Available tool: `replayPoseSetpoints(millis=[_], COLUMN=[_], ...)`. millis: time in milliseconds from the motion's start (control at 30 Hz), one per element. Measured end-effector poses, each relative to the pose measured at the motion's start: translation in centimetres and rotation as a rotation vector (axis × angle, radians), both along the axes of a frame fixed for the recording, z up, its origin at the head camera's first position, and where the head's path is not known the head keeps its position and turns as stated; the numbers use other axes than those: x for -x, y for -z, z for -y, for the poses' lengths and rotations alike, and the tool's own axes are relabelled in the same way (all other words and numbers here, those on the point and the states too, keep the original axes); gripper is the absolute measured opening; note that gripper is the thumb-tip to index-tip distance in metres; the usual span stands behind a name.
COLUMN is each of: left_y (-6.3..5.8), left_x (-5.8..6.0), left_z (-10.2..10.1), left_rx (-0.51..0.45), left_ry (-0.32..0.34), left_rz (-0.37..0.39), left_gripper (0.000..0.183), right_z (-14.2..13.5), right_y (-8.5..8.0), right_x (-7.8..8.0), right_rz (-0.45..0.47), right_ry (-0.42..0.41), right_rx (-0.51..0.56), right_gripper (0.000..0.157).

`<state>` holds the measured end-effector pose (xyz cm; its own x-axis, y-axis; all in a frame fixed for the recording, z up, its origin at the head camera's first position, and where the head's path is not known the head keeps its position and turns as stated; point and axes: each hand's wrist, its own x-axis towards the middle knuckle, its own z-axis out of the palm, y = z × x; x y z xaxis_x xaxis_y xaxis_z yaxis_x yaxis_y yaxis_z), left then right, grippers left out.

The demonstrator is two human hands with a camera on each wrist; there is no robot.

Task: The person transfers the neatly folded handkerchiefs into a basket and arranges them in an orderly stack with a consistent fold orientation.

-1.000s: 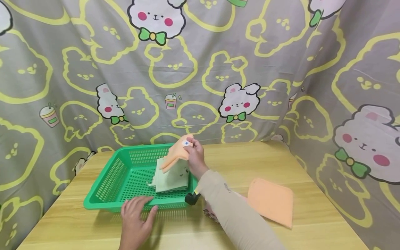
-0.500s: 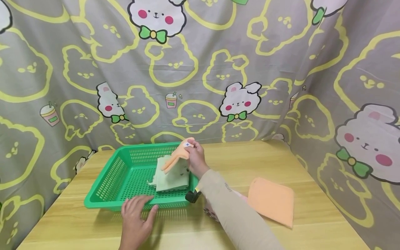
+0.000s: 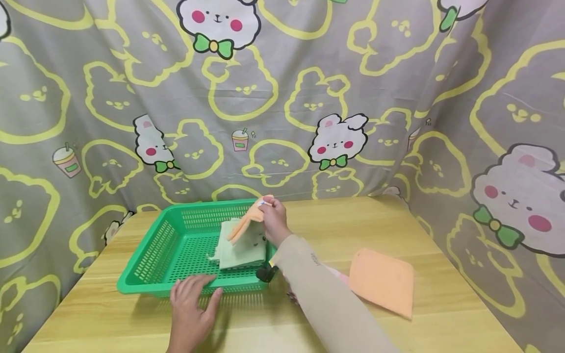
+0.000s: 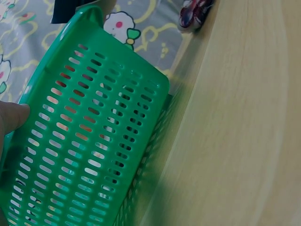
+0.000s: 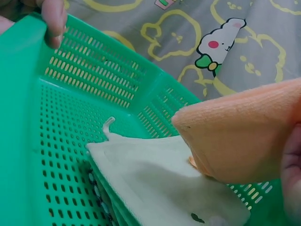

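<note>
My right hand (image 3: 275,221) pinches a folded orange towel (image 3: 247,221) by its upper end, above the right side of a green plastic basket (image 3: 145,289). Beneath it, a stack of folded pale green towels (image 5: 141,160) with a hanging loop lies on the basket floor. In the right wrist view the orange towel (image 5: 235,136) hangs close over the pale green one and overlaps it. My left hand (image 3: 192,306) grips the near rim of the basket, fingers bent over the inside. Its thumb (image 4: 16,115) lies on the outer wall in the left wrist view.
Another orange cloth (image 3: 383,282) lies flat on the wooden table (image 3: 441,314) to the right. A patterned pinkish cloth (image 3: 337,275) is mostly hidden under my right forearm. A cartoon-print curtain (image 3: 282,98) stands behind and to the right of the table.
The orange towel has dipped slightly and turned more edge-on as my right hand lowers a little. My left hand stays on the basket rim.
</note>
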<state>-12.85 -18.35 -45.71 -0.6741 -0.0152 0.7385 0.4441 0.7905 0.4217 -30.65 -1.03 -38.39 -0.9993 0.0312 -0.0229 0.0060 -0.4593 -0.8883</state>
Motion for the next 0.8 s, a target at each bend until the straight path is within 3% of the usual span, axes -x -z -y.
replayPoseSetpoints(millis=[200, 367, 467, 600, 800], left_y=[0.0, -0.1, -0.1, -0.1, -0.1], left_x=[0.1, 0.0, 0.0, -0.1, -0.2], left_z=[-0.1, -0.2, -0.2, -0.1, -0.1], left_rx=[0.006, 0.013, 0.016, 0.015, 0.009], left_ry=[0.011, 0.006, 0.003, 0.005, 0.008], left_rz=[-0.034, -0.025, -0.018, -0.038, -0.068], left_gripper=[0.03, 0.029, 0.029, 0.029, 0.028], right_z=[0.7, 1.2, 1.3, 1.3, 1.5], right_y=[-0.3, -0.1, 0.1, 0.2, 0.1], right_x=[-0.2, -0.5, -0.7, -1.0, -1.3], right_rz=[0.069, 0.101, 0.07, 0.027, 0.006], right_ry=[0.192, 0.26, 0.25, 0.159, 0.083], right_rx=[-0.128, -0.229, -0.236, -0.271, -0.485], right_gripper=[0.024, 0.022, 0.022, 0.026, 0.04])
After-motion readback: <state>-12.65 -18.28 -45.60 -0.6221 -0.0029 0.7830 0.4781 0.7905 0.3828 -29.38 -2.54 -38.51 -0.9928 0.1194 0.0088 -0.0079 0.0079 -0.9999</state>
